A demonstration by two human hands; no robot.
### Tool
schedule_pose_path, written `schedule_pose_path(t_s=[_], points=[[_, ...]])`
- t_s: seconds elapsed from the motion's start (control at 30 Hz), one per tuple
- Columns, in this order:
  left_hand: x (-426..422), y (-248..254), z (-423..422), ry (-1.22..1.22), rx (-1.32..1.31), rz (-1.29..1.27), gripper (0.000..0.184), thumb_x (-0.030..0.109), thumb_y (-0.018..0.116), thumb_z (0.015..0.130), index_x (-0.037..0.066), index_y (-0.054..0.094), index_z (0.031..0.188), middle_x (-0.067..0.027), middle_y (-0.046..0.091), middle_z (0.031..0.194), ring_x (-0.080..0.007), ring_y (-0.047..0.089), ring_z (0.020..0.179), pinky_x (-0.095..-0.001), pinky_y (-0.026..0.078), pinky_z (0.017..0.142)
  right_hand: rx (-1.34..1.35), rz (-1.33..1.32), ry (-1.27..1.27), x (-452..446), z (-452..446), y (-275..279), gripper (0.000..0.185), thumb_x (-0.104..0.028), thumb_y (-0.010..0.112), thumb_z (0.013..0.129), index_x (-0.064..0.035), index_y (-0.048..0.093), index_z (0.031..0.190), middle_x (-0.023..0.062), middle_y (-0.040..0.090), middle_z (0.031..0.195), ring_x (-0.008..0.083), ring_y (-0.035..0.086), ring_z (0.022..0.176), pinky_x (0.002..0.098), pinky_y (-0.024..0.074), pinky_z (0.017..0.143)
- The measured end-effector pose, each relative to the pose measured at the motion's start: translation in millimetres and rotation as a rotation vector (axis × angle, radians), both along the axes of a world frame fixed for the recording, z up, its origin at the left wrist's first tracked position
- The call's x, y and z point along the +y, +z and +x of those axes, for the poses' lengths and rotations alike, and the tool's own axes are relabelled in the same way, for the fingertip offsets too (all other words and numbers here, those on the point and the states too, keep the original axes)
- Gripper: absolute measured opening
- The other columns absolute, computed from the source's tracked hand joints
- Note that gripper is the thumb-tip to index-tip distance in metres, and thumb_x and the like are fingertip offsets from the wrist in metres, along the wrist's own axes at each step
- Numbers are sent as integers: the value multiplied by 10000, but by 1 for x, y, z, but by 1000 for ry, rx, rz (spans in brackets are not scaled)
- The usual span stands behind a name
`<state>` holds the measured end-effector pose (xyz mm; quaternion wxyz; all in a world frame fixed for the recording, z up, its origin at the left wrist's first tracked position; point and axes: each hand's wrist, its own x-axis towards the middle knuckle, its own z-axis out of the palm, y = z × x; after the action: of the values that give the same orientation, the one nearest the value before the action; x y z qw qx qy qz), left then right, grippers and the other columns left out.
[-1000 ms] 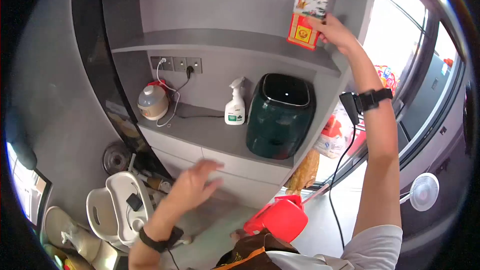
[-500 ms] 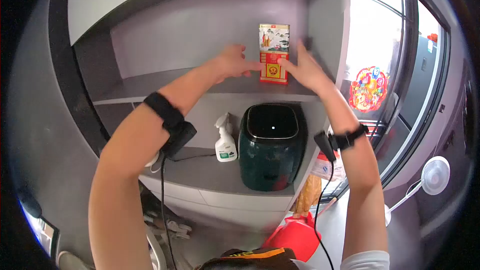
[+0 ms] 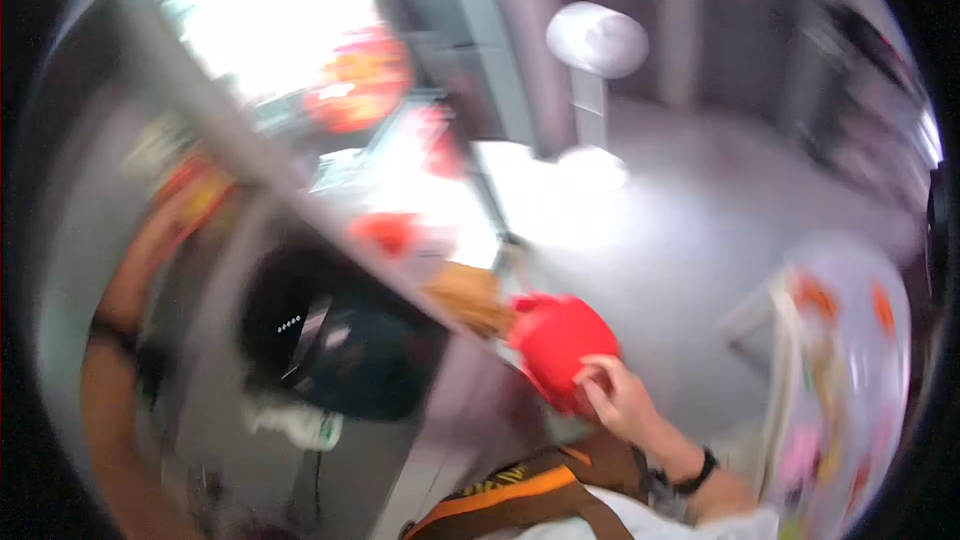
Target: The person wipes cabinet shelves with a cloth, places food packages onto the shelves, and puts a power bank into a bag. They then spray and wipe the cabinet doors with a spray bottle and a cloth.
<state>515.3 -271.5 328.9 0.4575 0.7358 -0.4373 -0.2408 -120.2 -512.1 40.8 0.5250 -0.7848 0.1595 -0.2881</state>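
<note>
Where left hand blurs at tin, grip unclear; right hand partly open, empty.

The appliance at eight o'clock is dark, smooth and glossy, apparently plastic. The red bin at five o'clock looks like smooth plastic. At six, the brown apron is matt cloth. The tabletop at four looks glossy; the floor at two, smooth and softly shiny. Blur hides the red-and-yellow container's finish at nine.
</note>
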Motion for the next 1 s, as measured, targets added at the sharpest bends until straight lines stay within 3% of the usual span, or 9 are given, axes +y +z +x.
schedule_pose_path(t_s=[0.33, 0.43, 0.5, 0.53, 0.57, 0.73, 0.8, 0.93, 1.0], points=[[-93, -33, -18, 314, -590, 441, 390, 209, 646, 840, -9, 534, 1144, -173, 564, 1134, -286, 528, 1054, -397, 453, 905, 314, 72, -588, 26, -197, -15, 213, -178, 517, 881, -75, 538, 1066, 118, 623, 860, 306, 613, 788, 390, 488, 698], [-94, -5, -48, 363, -840, 459, 365, 215, 648, 843, -13, 551, 1112, -176, 576, 1100, -289, 546, 1008, -391, 464, 876, 698, -54, -732, -10, -284, 1, 257, -253, 543, 847, -128, 591, 1067, 126, 644, 822, 317, 622, 800, 424, 493, 699], [-96, 21, -83, 389, -1045, 431, 350, 218, 649, 846, -16, 562, 1091, -179, 584, 1078, -290, 557, 977, -387, 471, 857, 809, -191, -1053, -50, -365, 6, 234, -205, 517, 838, -112, 615, 1030, 144, 629, 951, 321, 618, 828, 430, 488, 719], [-95, 35, -110, 391, -1154, 410, 343, 220, 650, 847, -18, 568, 1080, -180, 589, 1067, -291, 563, 962, -386, 475, 847, 703, 8, -1262, -73, -407, 2, 243, -163, 495, 842, -105, 609, 1048, 137, 615, 1028, 304, 601, 900, 416, 485, 742], [-94, 52, -141, 385, -1264, 374, 336, 222, 651, 849, -20, 574, 1070, -181, 593, 1056, -292, 569, 946, -384, 479, 837, 936, -460, -1328, -102, -459, -17, 346, -193, 584, 789, -54, 590, 1105, 137, 637, 912, 284, 599, 863, 396, 446, 866], [-107, 119, -340, 48, -1771, 26, 310, 231, 654, 855, -27, 602, 1017, -188, 614, 1000, -296, 598, 869, -374, 497, 789, 1300, -943, -1193, -214, -643, -197, 230, -272, 596, 797, -101, 676, 929, 134, 628, 1068, 308, 476, 1155, 459, 426, 870], [-124, 113, -423, -252, -1870, -76, 303, 235, 655, 857, -30, 613, 996, -190, 622, 978, -298, 609, 838, -371, 504, 769, 1351, -833, -1065, -238, -641, -177, 241, -322, 612, 775, -101, 684, 837, 137, 651, 979, 306, 523, 1094, 448, 447, 821], [-228, -41, -644, -500, -1150, 386, 542, 170, 698, 730, -13, 500, 1201, -203, 516, 1180, -339, 539, 1079, -443, 445, 920, 1461, -586, -724, -235, -540, -55, 342, -417, 601, 708, -95, 667, 615, 153, 631, 662, 311, 622, 594, 419, 476, 530], [-267, -109, -690, -946, -818, 252, 608, 257, 744, 716, -6, 484, 1199, -200, 475, 1209, -363, 455, 1148, -435, 387, 965, 1236, -686, -669, -214, -496, 1, 278, -351, 612, 706, -84, 658, 641, 144, 631, 670, 309, 622, 606, 412, 478, 541]])
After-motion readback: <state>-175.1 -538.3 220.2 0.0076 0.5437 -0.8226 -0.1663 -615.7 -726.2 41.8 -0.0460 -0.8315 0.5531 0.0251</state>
